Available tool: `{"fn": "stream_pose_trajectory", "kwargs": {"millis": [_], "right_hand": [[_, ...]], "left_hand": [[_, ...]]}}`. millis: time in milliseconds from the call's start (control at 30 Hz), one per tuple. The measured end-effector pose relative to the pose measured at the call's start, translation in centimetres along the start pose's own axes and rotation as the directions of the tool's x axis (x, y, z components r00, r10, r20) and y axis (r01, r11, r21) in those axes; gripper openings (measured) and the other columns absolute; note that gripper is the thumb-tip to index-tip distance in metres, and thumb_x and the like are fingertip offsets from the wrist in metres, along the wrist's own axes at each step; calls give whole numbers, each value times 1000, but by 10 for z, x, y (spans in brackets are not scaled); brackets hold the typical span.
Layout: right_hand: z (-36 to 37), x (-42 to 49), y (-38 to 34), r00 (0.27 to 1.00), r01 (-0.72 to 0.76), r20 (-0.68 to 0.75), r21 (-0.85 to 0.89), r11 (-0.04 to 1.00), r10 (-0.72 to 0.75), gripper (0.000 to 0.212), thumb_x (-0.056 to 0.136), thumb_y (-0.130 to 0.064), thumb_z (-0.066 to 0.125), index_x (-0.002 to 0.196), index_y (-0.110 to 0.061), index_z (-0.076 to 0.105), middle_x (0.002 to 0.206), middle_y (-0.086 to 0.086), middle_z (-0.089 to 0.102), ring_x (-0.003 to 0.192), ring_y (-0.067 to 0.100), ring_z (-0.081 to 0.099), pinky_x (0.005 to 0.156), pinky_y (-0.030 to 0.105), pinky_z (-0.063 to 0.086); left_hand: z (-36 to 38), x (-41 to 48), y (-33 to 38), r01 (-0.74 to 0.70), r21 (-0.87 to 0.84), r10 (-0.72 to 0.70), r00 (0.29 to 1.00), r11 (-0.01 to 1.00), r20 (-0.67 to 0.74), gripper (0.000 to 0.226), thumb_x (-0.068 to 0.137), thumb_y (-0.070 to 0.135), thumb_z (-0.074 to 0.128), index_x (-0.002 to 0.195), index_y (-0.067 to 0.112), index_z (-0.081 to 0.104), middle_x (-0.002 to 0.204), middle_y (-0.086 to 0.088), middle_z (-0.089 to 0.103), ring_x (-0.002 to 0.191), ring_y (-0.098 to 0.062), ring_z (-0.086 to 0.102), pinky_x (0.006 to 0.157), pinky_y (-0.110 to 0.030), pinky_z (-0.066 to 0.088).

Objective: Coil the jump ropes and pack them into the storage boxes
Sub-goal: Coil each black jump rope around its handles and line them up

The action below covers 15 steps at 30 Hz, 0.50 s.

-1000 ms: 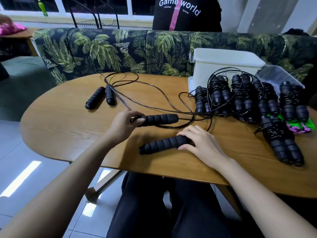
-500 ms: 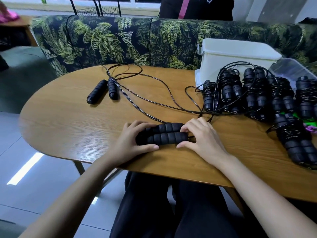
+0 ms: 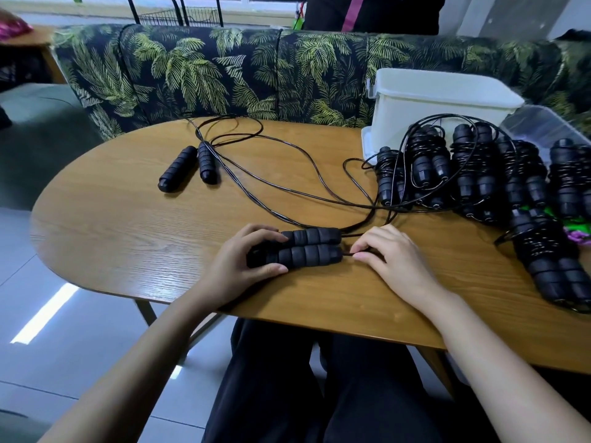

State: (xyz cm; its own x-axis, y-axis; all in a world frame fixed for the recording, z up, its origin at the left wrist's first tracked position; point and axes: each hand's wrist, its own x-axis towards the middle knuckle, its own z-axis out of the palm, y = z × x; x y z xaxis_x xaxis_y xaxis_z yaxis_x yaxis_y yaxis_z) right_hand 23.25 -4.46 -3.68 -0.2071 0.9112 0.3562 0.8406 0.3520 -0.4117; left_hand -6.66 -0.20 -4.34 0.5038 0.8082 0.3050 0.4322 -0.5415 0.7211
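Black handles point(image 3: 307, 251) gripped; right hand point(image 3: 393, 260) pinches cord point(image 3: 347, 255).

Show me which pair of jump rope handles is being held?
The front pair: the left hand grips it and the right hand pinches its cord. The other loose pair lies untouched farther back; wrapped bundles sit right.

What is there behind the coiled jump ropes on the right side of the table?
A white storage box stands behind the coiled jump ropes, with a clear box to its right. The ropes cover the lower front of both; their insides cannot be seen.
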Motion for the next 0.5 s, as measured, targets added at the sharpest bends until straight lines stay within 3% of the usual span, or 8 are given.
{"fn": "stream_pose_trajectory", "kwargs": {"millis": [333,433,500], "right_hand": [[-1,0,-5,999,-27,42,-35,999,29,4,94,-21,61,95,-19,65,93,-22,49,96,6,48,88,30,42],[0,-1,-3,999,-20,45,-38,999,21,4,94,-21,62,96,-20,65,91,-28,44,97,4,47,89,31,44],[0,-1,-2,999,-22,35,-36,999,23,9,93,-24,62,101,-21,63,99,-23,50,103,3,46,92,30,44]], "left_hand": [[0,-1,-1,1,-31,-2,1000,1000,-11,48,72,53,75,113,29,67,127,10,57,121,-5,55,101,-21,42],[1,-1,0,-7,-28,6,1000,1000,-13,44,73,52,73,110,29,68,126,9,57,120,-5,55,101,-20,42],[1,-1,1,-20,-23,20,1000,1000,-13,38,75,50,72,105,28,67,124,7,57,118,-6,56,99,-20,42]]}}
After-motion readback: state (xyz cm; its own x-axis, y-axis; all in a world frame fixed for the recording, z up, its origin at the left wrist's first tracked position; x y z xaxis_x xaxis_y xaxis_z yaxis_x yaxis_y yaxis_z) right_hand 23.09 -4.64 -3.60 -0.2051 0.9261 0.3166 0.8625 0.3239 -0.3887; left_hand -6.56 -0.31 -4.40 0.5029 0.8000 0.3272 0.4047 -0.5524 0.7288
